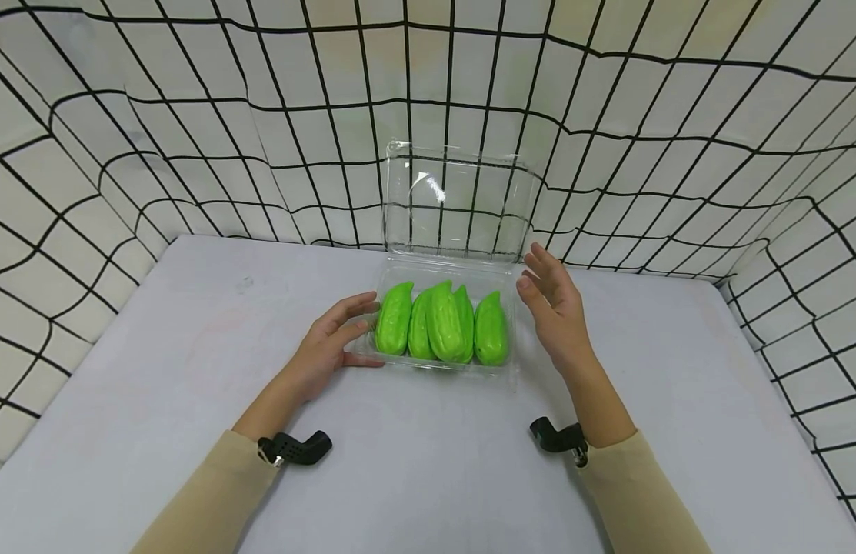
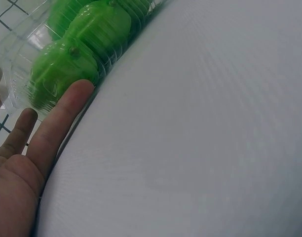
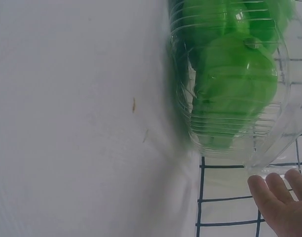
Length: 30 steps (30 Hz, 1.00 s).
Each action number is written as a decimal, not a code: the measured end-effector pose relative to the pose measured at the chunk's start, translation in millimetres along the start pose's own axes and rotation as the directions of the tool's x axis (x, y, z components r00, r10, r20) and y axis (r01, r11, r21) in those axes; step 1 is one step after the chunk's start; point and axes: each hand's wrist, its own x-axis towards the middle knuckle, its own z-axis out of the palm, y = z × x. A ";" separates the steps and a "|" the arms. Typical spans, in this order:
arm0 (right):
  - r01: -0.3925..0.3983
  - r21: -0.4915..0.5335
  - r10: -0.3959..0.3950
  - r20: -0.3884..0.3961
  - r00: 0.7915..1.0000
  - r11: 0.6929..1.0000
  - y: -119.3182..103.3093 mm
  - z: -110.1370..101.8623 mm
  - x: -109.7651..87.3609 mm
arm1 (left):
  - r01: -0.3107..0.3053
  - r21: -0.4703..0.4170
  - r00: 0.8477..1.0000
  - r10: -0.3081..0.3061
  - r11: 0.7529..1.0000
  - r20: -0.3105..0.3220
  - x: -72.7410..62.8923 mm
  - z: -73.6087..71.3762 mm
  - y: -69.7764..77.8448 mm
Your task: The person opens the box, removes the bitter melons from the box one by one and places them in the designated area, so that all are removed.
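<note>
A clear plastic clamshell box (image 1: 503, 370) sits on the table with its transparent lid (image 1: 462, 192) raised at the back. Inside it, several glossy bright-green, ridged vegetables with pointed tips (image 1: 444, 323) lie side by side; their exact kind is unclear. My left hand (image 1: 324, 338) is at the box's left side, fingers fairly straight; in the left wrist view, one extended finger (image 2: 62, 121) reaches along the clear wall beside a green vegetable (image 2: 64, 71). My right hand (image 1: 559, 315) is raised by the box's right rear corner, fingers loosely extended and holding nothing. Whether its fingertips (image 3: 257, 183) touch the rim cannot be told.
A white table (image 1: 414, 462) lies under the box and both arms. Black wire grid (image 1: 317, 108) over white cloth walls in the back and both sides. A black curved device is strapped to each wrist, the left one (image 1: 299, 448) and the right one (image 1: 557, 437).
</note>
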 end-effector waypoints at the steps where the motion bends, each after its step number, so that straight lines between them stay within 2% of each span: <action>1: 0.003 0.001 -0.003 0.002 1.000 1.000 -0.2 0.1 -0.1 | 0.001 -0.001 1.000 -0.001 1.000 -0.002 0.1 0.1 0.0; 13: 0.038 0.000 -0.038 0.002 0.999 0.999 -5.3 1.6 -2.2 | 0.011 -0.001 1.000 -0.011 1.000 -0.014 -0.1 0.2 -1.2; 20: 0.056 0.023 -0.056 0.029 0.998 0.998 -22.1 5.5 -4.8 | 0.023 0.046 0.999 -0.021 0.999 -0.036 -1.0 -0.9 2.4; 23: 0.033 0.041 -0.035 0.059 0.998 0.999 -30.6 7.4 -7.8 | 0.037 0.104 0.998 -0.032 0.994 -0.048 -2.5 -0.6 4.7; 27: -0.018 0.081 0.007 0.140 0.990 0.997 -38.0 12.8 -11.6 | 0.035 0.137 0.999 -0.029 0.990 -0.042 -3.0 0.3 6.5; 30: -0.045 0.038 0.035 0.219 0.975 0.998 -38.7 19.3 -14.3 | 0.030 0.143 0.999 -0.027 0.989 -0.022 -2.4 0.3 6.5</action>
